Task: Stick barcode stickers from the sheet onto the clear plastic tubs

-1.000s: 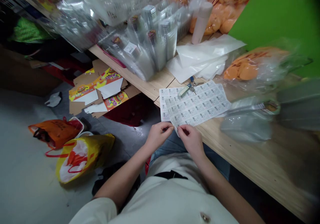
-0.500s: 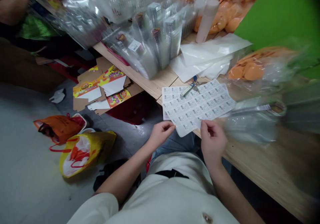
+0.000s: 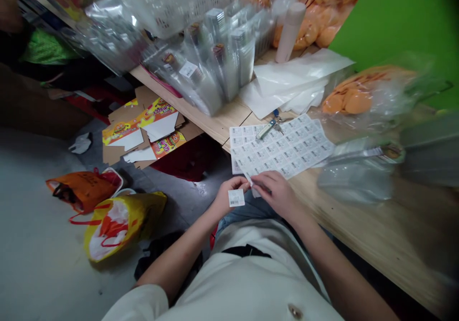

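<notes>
Tabletop (image 3: 344, 218): one keyring (image 3: 266, 130), two-plus sheets (image 3: 289, 149); one label (image 3: 235, 198) on left hand (image 3: 224, 193).

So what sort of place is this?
Looks like a small packing workroom, though I can't be certain: barcode label sheets on a wooden worktop, flattened printed cartons, and bagged orange pieces by the green panel.

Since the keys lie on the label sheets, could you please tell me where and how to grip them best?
Probably by the long fob, pinched across its narrow width from above and the left: it lies slanted on the sheets, its left end free, the keys at its other end.
</notes>
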The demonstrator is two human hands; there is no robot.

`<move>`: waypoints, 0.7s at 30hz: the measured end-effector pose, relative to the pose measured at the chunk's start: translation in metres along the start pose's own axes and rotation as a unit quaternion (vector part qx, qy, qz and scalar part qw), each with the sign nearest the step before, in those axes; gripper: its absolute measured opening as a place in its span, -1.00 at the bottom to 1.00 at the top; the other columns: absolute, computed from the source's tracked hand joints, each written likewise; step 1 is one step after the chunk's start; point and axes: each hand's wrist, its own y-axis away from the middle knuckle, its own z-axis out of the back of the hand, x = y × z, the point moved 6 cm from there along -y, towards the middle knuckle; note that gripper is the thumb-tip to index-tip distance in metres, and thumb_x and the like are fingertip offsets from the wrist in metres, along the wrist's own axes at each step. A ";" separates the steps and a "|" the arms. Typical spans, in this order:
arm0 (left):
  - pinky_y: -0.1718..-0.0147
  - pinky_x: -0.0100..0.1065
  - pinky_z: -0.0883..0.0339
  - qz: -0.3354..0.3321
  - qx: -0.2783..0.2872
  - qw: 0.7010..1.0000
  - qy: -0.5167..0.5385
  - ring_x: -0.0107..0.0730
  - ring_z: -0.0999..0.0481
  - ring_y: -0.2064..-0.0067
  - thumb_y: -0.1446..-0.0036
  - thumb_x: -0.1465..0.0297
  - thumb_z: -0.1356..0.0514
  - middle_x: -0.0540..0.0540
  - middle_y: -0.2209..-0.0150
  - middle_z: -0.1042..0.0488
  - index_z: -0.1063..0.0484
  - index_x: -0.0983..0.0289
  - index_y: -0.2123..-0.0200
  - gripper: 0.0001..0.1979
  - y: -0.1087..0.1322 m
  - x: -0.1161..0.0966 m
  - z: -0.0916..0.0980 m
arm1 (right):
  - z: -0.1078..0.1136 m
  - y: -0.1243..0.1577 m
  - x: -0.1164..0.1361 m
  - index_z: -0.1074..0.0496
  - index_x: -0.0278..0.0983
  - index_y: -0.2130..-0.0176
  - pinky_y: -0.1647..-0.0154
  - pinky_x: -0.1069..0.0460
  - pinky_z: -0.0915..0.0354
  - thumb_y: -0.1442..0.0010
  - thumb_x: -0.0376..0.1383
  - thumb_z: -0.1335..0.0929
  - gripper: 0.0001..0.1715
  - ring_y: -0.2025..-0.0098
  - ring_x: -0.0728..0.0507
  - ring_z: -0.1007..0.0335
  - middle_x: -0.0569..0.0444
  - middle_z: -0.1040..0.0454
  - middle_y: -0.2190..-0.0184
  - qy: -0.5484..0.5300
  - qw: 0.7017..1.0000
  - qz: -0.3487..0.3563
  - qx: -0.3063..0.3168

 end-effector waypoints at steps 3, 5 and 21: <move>0.35 -0.46 -0.19 -0.043 -0.008 0.996 -0.080 -0.46 -0.33 0.38 -0.06 0.23 -0.15 0.01 0.44 -0.40 -0.43 0.31 0.42 -0.76 0.000 -0.010 0.002 | -0.010 -0.003 -0.002 -0.43 -0.21 0.14 0.17 -0.05 -0.33 -0.20 -0.31 -0.25 -0.75 0.22 -0.11 -0.36 0.01 -0.46 0.30 0.010 0.999 0.029 0.025; 0.30 -0.45 -0.22 -0.056 0.002 0.996 -0.069 -0.44 -0.36 0.34 -0.06 0.26 -0.16 0.03 0.39 -0.42 -0.42 0.31 0.37 -0.79 0.001 -0.013 0.001 | -0.011 -0.004 -0.001 -0.45 -0.23 0.16 0.17 -0.05 -0.33 -0.21 -0.30 -0.23 -0.75 0.22 -0.11 -0.37 0.00 -0.47 0.31 0.005 1.000 0.015 0.014; 0.19 -0.33 -0.33 0.125 -0.001 0.954 0.272 -0.42 -0.47 0.24 0.09 0.20 -0.30 0.10 0.22 -0.45 -0.33 0.30 0.17 -0.55 0.009 0.005 -0.011 | -0.034 0.003 0.002 -0.29 -0.26 -0.07 0.17 -0.06 -0.36 -0.14 -0.46 -0.17 -0.51 0.19 -0.13 -0.35 -0.06 -0.40 0.21 -0.020 0.996 -0.026 0.082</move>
